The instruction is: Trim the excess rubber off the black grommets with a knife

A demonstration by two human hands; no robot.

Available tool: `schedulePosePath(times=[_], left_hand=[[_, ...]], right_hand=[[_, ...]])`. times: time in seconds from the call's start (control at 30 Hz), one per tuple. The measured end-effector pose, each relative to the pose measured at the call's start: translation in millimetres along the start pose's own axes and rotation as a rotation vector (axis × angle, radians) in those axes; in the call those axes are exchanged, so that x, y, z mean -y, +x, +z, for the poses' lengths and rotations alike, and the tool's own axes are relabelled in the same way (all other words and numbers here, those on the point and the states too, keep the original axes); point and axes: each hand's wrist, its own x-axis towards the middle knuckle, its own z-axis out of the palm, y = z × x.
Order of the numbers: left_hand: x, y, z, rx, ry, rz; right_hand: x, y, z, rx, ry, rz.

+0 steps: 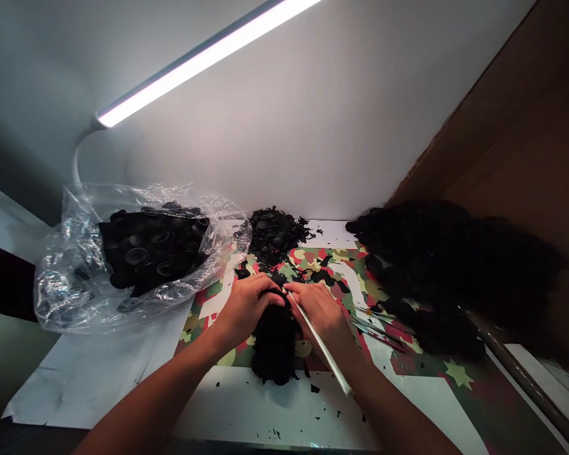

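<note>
Near the middle of the work surface, my left hand (252, 304) pinches a small black rubber-like piece (279, 291) between thumb and fingers. My right hand (318, 308) is closed around a long, thin, pale stick-like tool (323, 349), whose upper end meets the black piece. The tool slants down toward my right wrist. Beneath and between both hands lies a heap of black pieces (274, 351), partly hidden by my fingers. Small black scraps (322, 276) are scattered just beyond my hands.
A clear plastic bag (66, 278) of round black parts (154, 246) lies left. Black trimmings (275, 230) are piled at the back. A large dark heap (446, 272) fills the right, beside metal tweezers (379, 333) and a rod (526, 379). A lit lamp (208, 63) hangs above.
</note>
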Motion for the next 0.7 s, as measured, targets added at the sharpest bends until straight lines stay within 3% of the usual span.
schedulePosePath(times=[0.2, 0.4, 0.47, 0.63, 0.7], left_hand=[[-9, 1, -4.0, 0.033, -0.147, -0.174], [-14, -1, -6.1, 0.041, -0.207, -0.217], [-14, -1, -5.7, 0.039, -0.195, -0.2], [-10, -2, -5.0, 0.034, -0.092, -0.096], [-8, -2, -4.7, 0.026, -0.045, -0.06]], right_hand=[[-15, 3, -9, -0.022, 0.013, 0.357], [-9, 7, -14, -0.081, 0.173, 0.56], [-5, 7, -15, -0.067, 0.256, 0.553], [1, 4, -14, -0.032, 0.35, 0.269], [2, 4, -13, 0.003, 0.397, 0.229]])
